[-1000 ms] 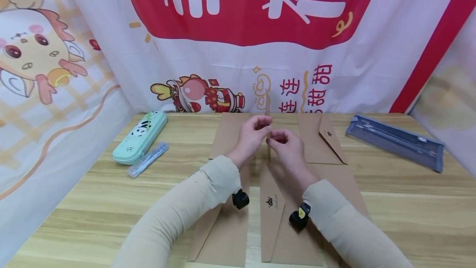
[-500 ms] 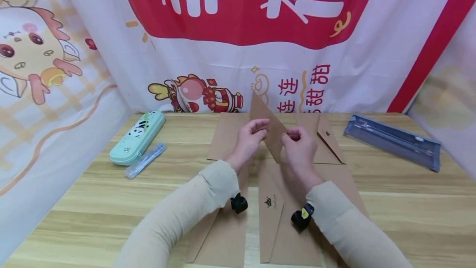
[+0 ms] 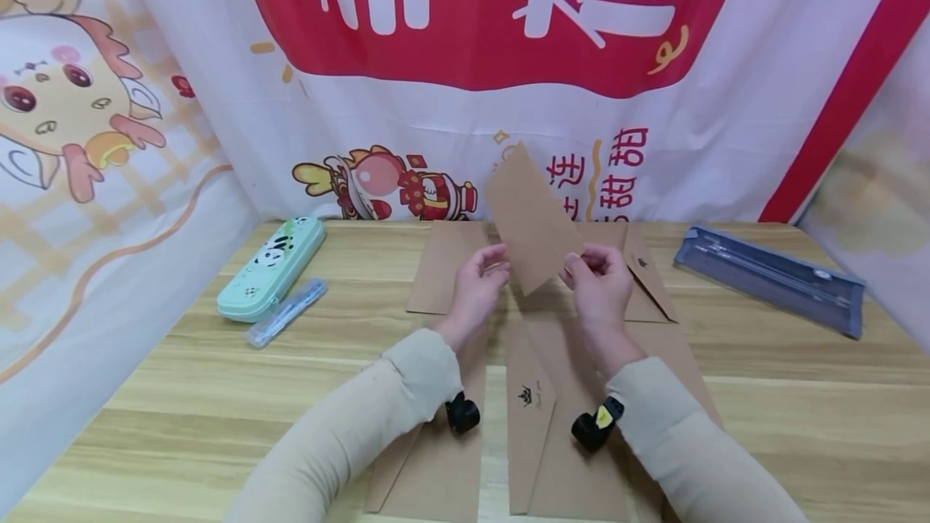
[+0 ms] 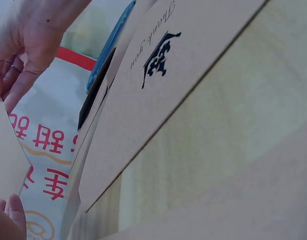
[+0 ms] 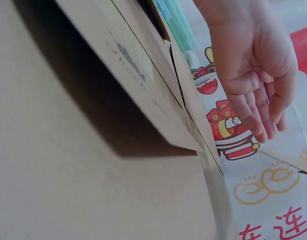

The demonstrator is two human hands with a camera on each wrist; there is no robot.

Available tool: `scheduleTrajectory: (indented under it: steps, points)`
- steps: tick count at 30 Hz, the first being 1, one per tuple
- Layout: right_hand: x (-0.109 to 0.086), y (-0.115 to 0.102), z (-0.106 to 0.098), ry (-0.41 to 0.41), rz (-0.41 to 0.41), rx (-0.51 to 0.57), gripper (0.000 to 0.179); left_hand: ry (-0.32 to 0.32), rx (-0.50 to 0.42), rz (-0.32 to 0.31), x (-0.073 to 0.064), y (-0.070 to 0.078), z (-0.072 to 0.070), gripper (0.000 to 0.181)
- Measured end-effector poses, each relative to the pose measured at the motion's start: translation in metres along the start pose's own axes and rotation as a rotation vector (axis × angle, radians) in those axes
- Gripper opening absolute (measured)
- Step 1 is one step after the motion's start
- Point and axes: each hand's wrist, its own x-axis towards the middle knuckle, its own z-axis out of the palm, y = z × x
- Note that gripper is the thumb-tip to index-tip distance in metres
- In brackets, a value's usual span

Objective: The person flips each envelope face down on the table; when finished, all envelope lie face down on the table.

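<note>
A small brown kraft-paper card (image 3: 534, 220) is held tilted in the air above the back of the table, its plain face turned toward the head camera. My right hand (image 3: 603, 277) pinches its lower right edge between thumb and fingers; the left wrist view shows this right hand (image 4: 36, 42) at the card (image 4: 6, 150) too. At the card's left edge is my left hand (image 3: 479, 281). In the right wrist view the left hand (image 5: 258, 75) has loosely bent fingers, with the card's thin edge (image 5: 286, 159) just below the fingertips.
Several larger brown envelopes lie below: front left (image 3: 446, 466), front right (image 3: 581, 458), back left (image 3: 443, 265), back right (image 3: 645, 269). A mint panda pencil case (image 3: 272, 269) and a clear packet of pens (image 3: 286, 313) lie left; a blue mesh pouch (image 3: 770, 277) lies right. A printed cloth (image 3: 450, 119) hangs behind.
The card, first edge-on between both hands, has turned to show its broad face and risen slightly. The right hand has moved right with it; the left hand has moved slightly left and down.
</note>
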Motion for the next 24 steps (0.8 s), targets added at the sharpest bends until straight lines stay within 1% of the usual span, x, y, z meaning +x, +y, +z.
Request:
scheduleTrajectory:
  steps: [5, 9, 12, 15, 18, 20, 22, 24]
  points:
    - [0.0027, 0.004, -0.0019, 0.018, 0.075, 0.113, 0.027, 0.013, -0.023, -0.025, -0.002, -0.0018, -0.001, 0.046]
    - [0.0045, 0.0066, -0.0021, 0.033, 0.139, 0.193, 0.027, 0.02, -0.004, -0.033, -0.0039, -0.0031, -0.0003, 0.043]
    - [0.0046, 0.0081, -0.0014, 0.038, 0.175, 0.227, 0.026, 0.026, 0.001, -0.029, -0.005, -0.0051, 0.0013, 0.041]
    - [0.0034, 0.0089, -0.0006, 0.045, 0.207, 0.253, 0.025, 0.03, -0.025, -0.034, -0.0053, -0.0065, 0.0026, 0.04]
    - [0.0026, 0.0092, -0.0007, 0.054, 0.235, 0.265, 0.024, 0.034, -0.037, -0.035, -0.0052, -0.0068, 0.003, 0.04]
    - [0.003, 0.0088, -0.0023, 0.04, 0.253, 0.261, 0.027, 0.039, -0.035, -0.039, -0.0048, -0.0062, 0.0025, 0.04]
    - [0.0041, 0.0069, -0.0053, 0.008, 0.264, 0.227, 0.03, 0.042, -0.015, -0.042, -0.0036, -0.0053, 0.0013, 0.04]
    - [0.0069, 0.0041, -0.01, -0.051, 0.275, 0.165, 0.035, 0.042, 0.019, -0.039, -0.0016, -0.0039, -0.0009, 0.04]
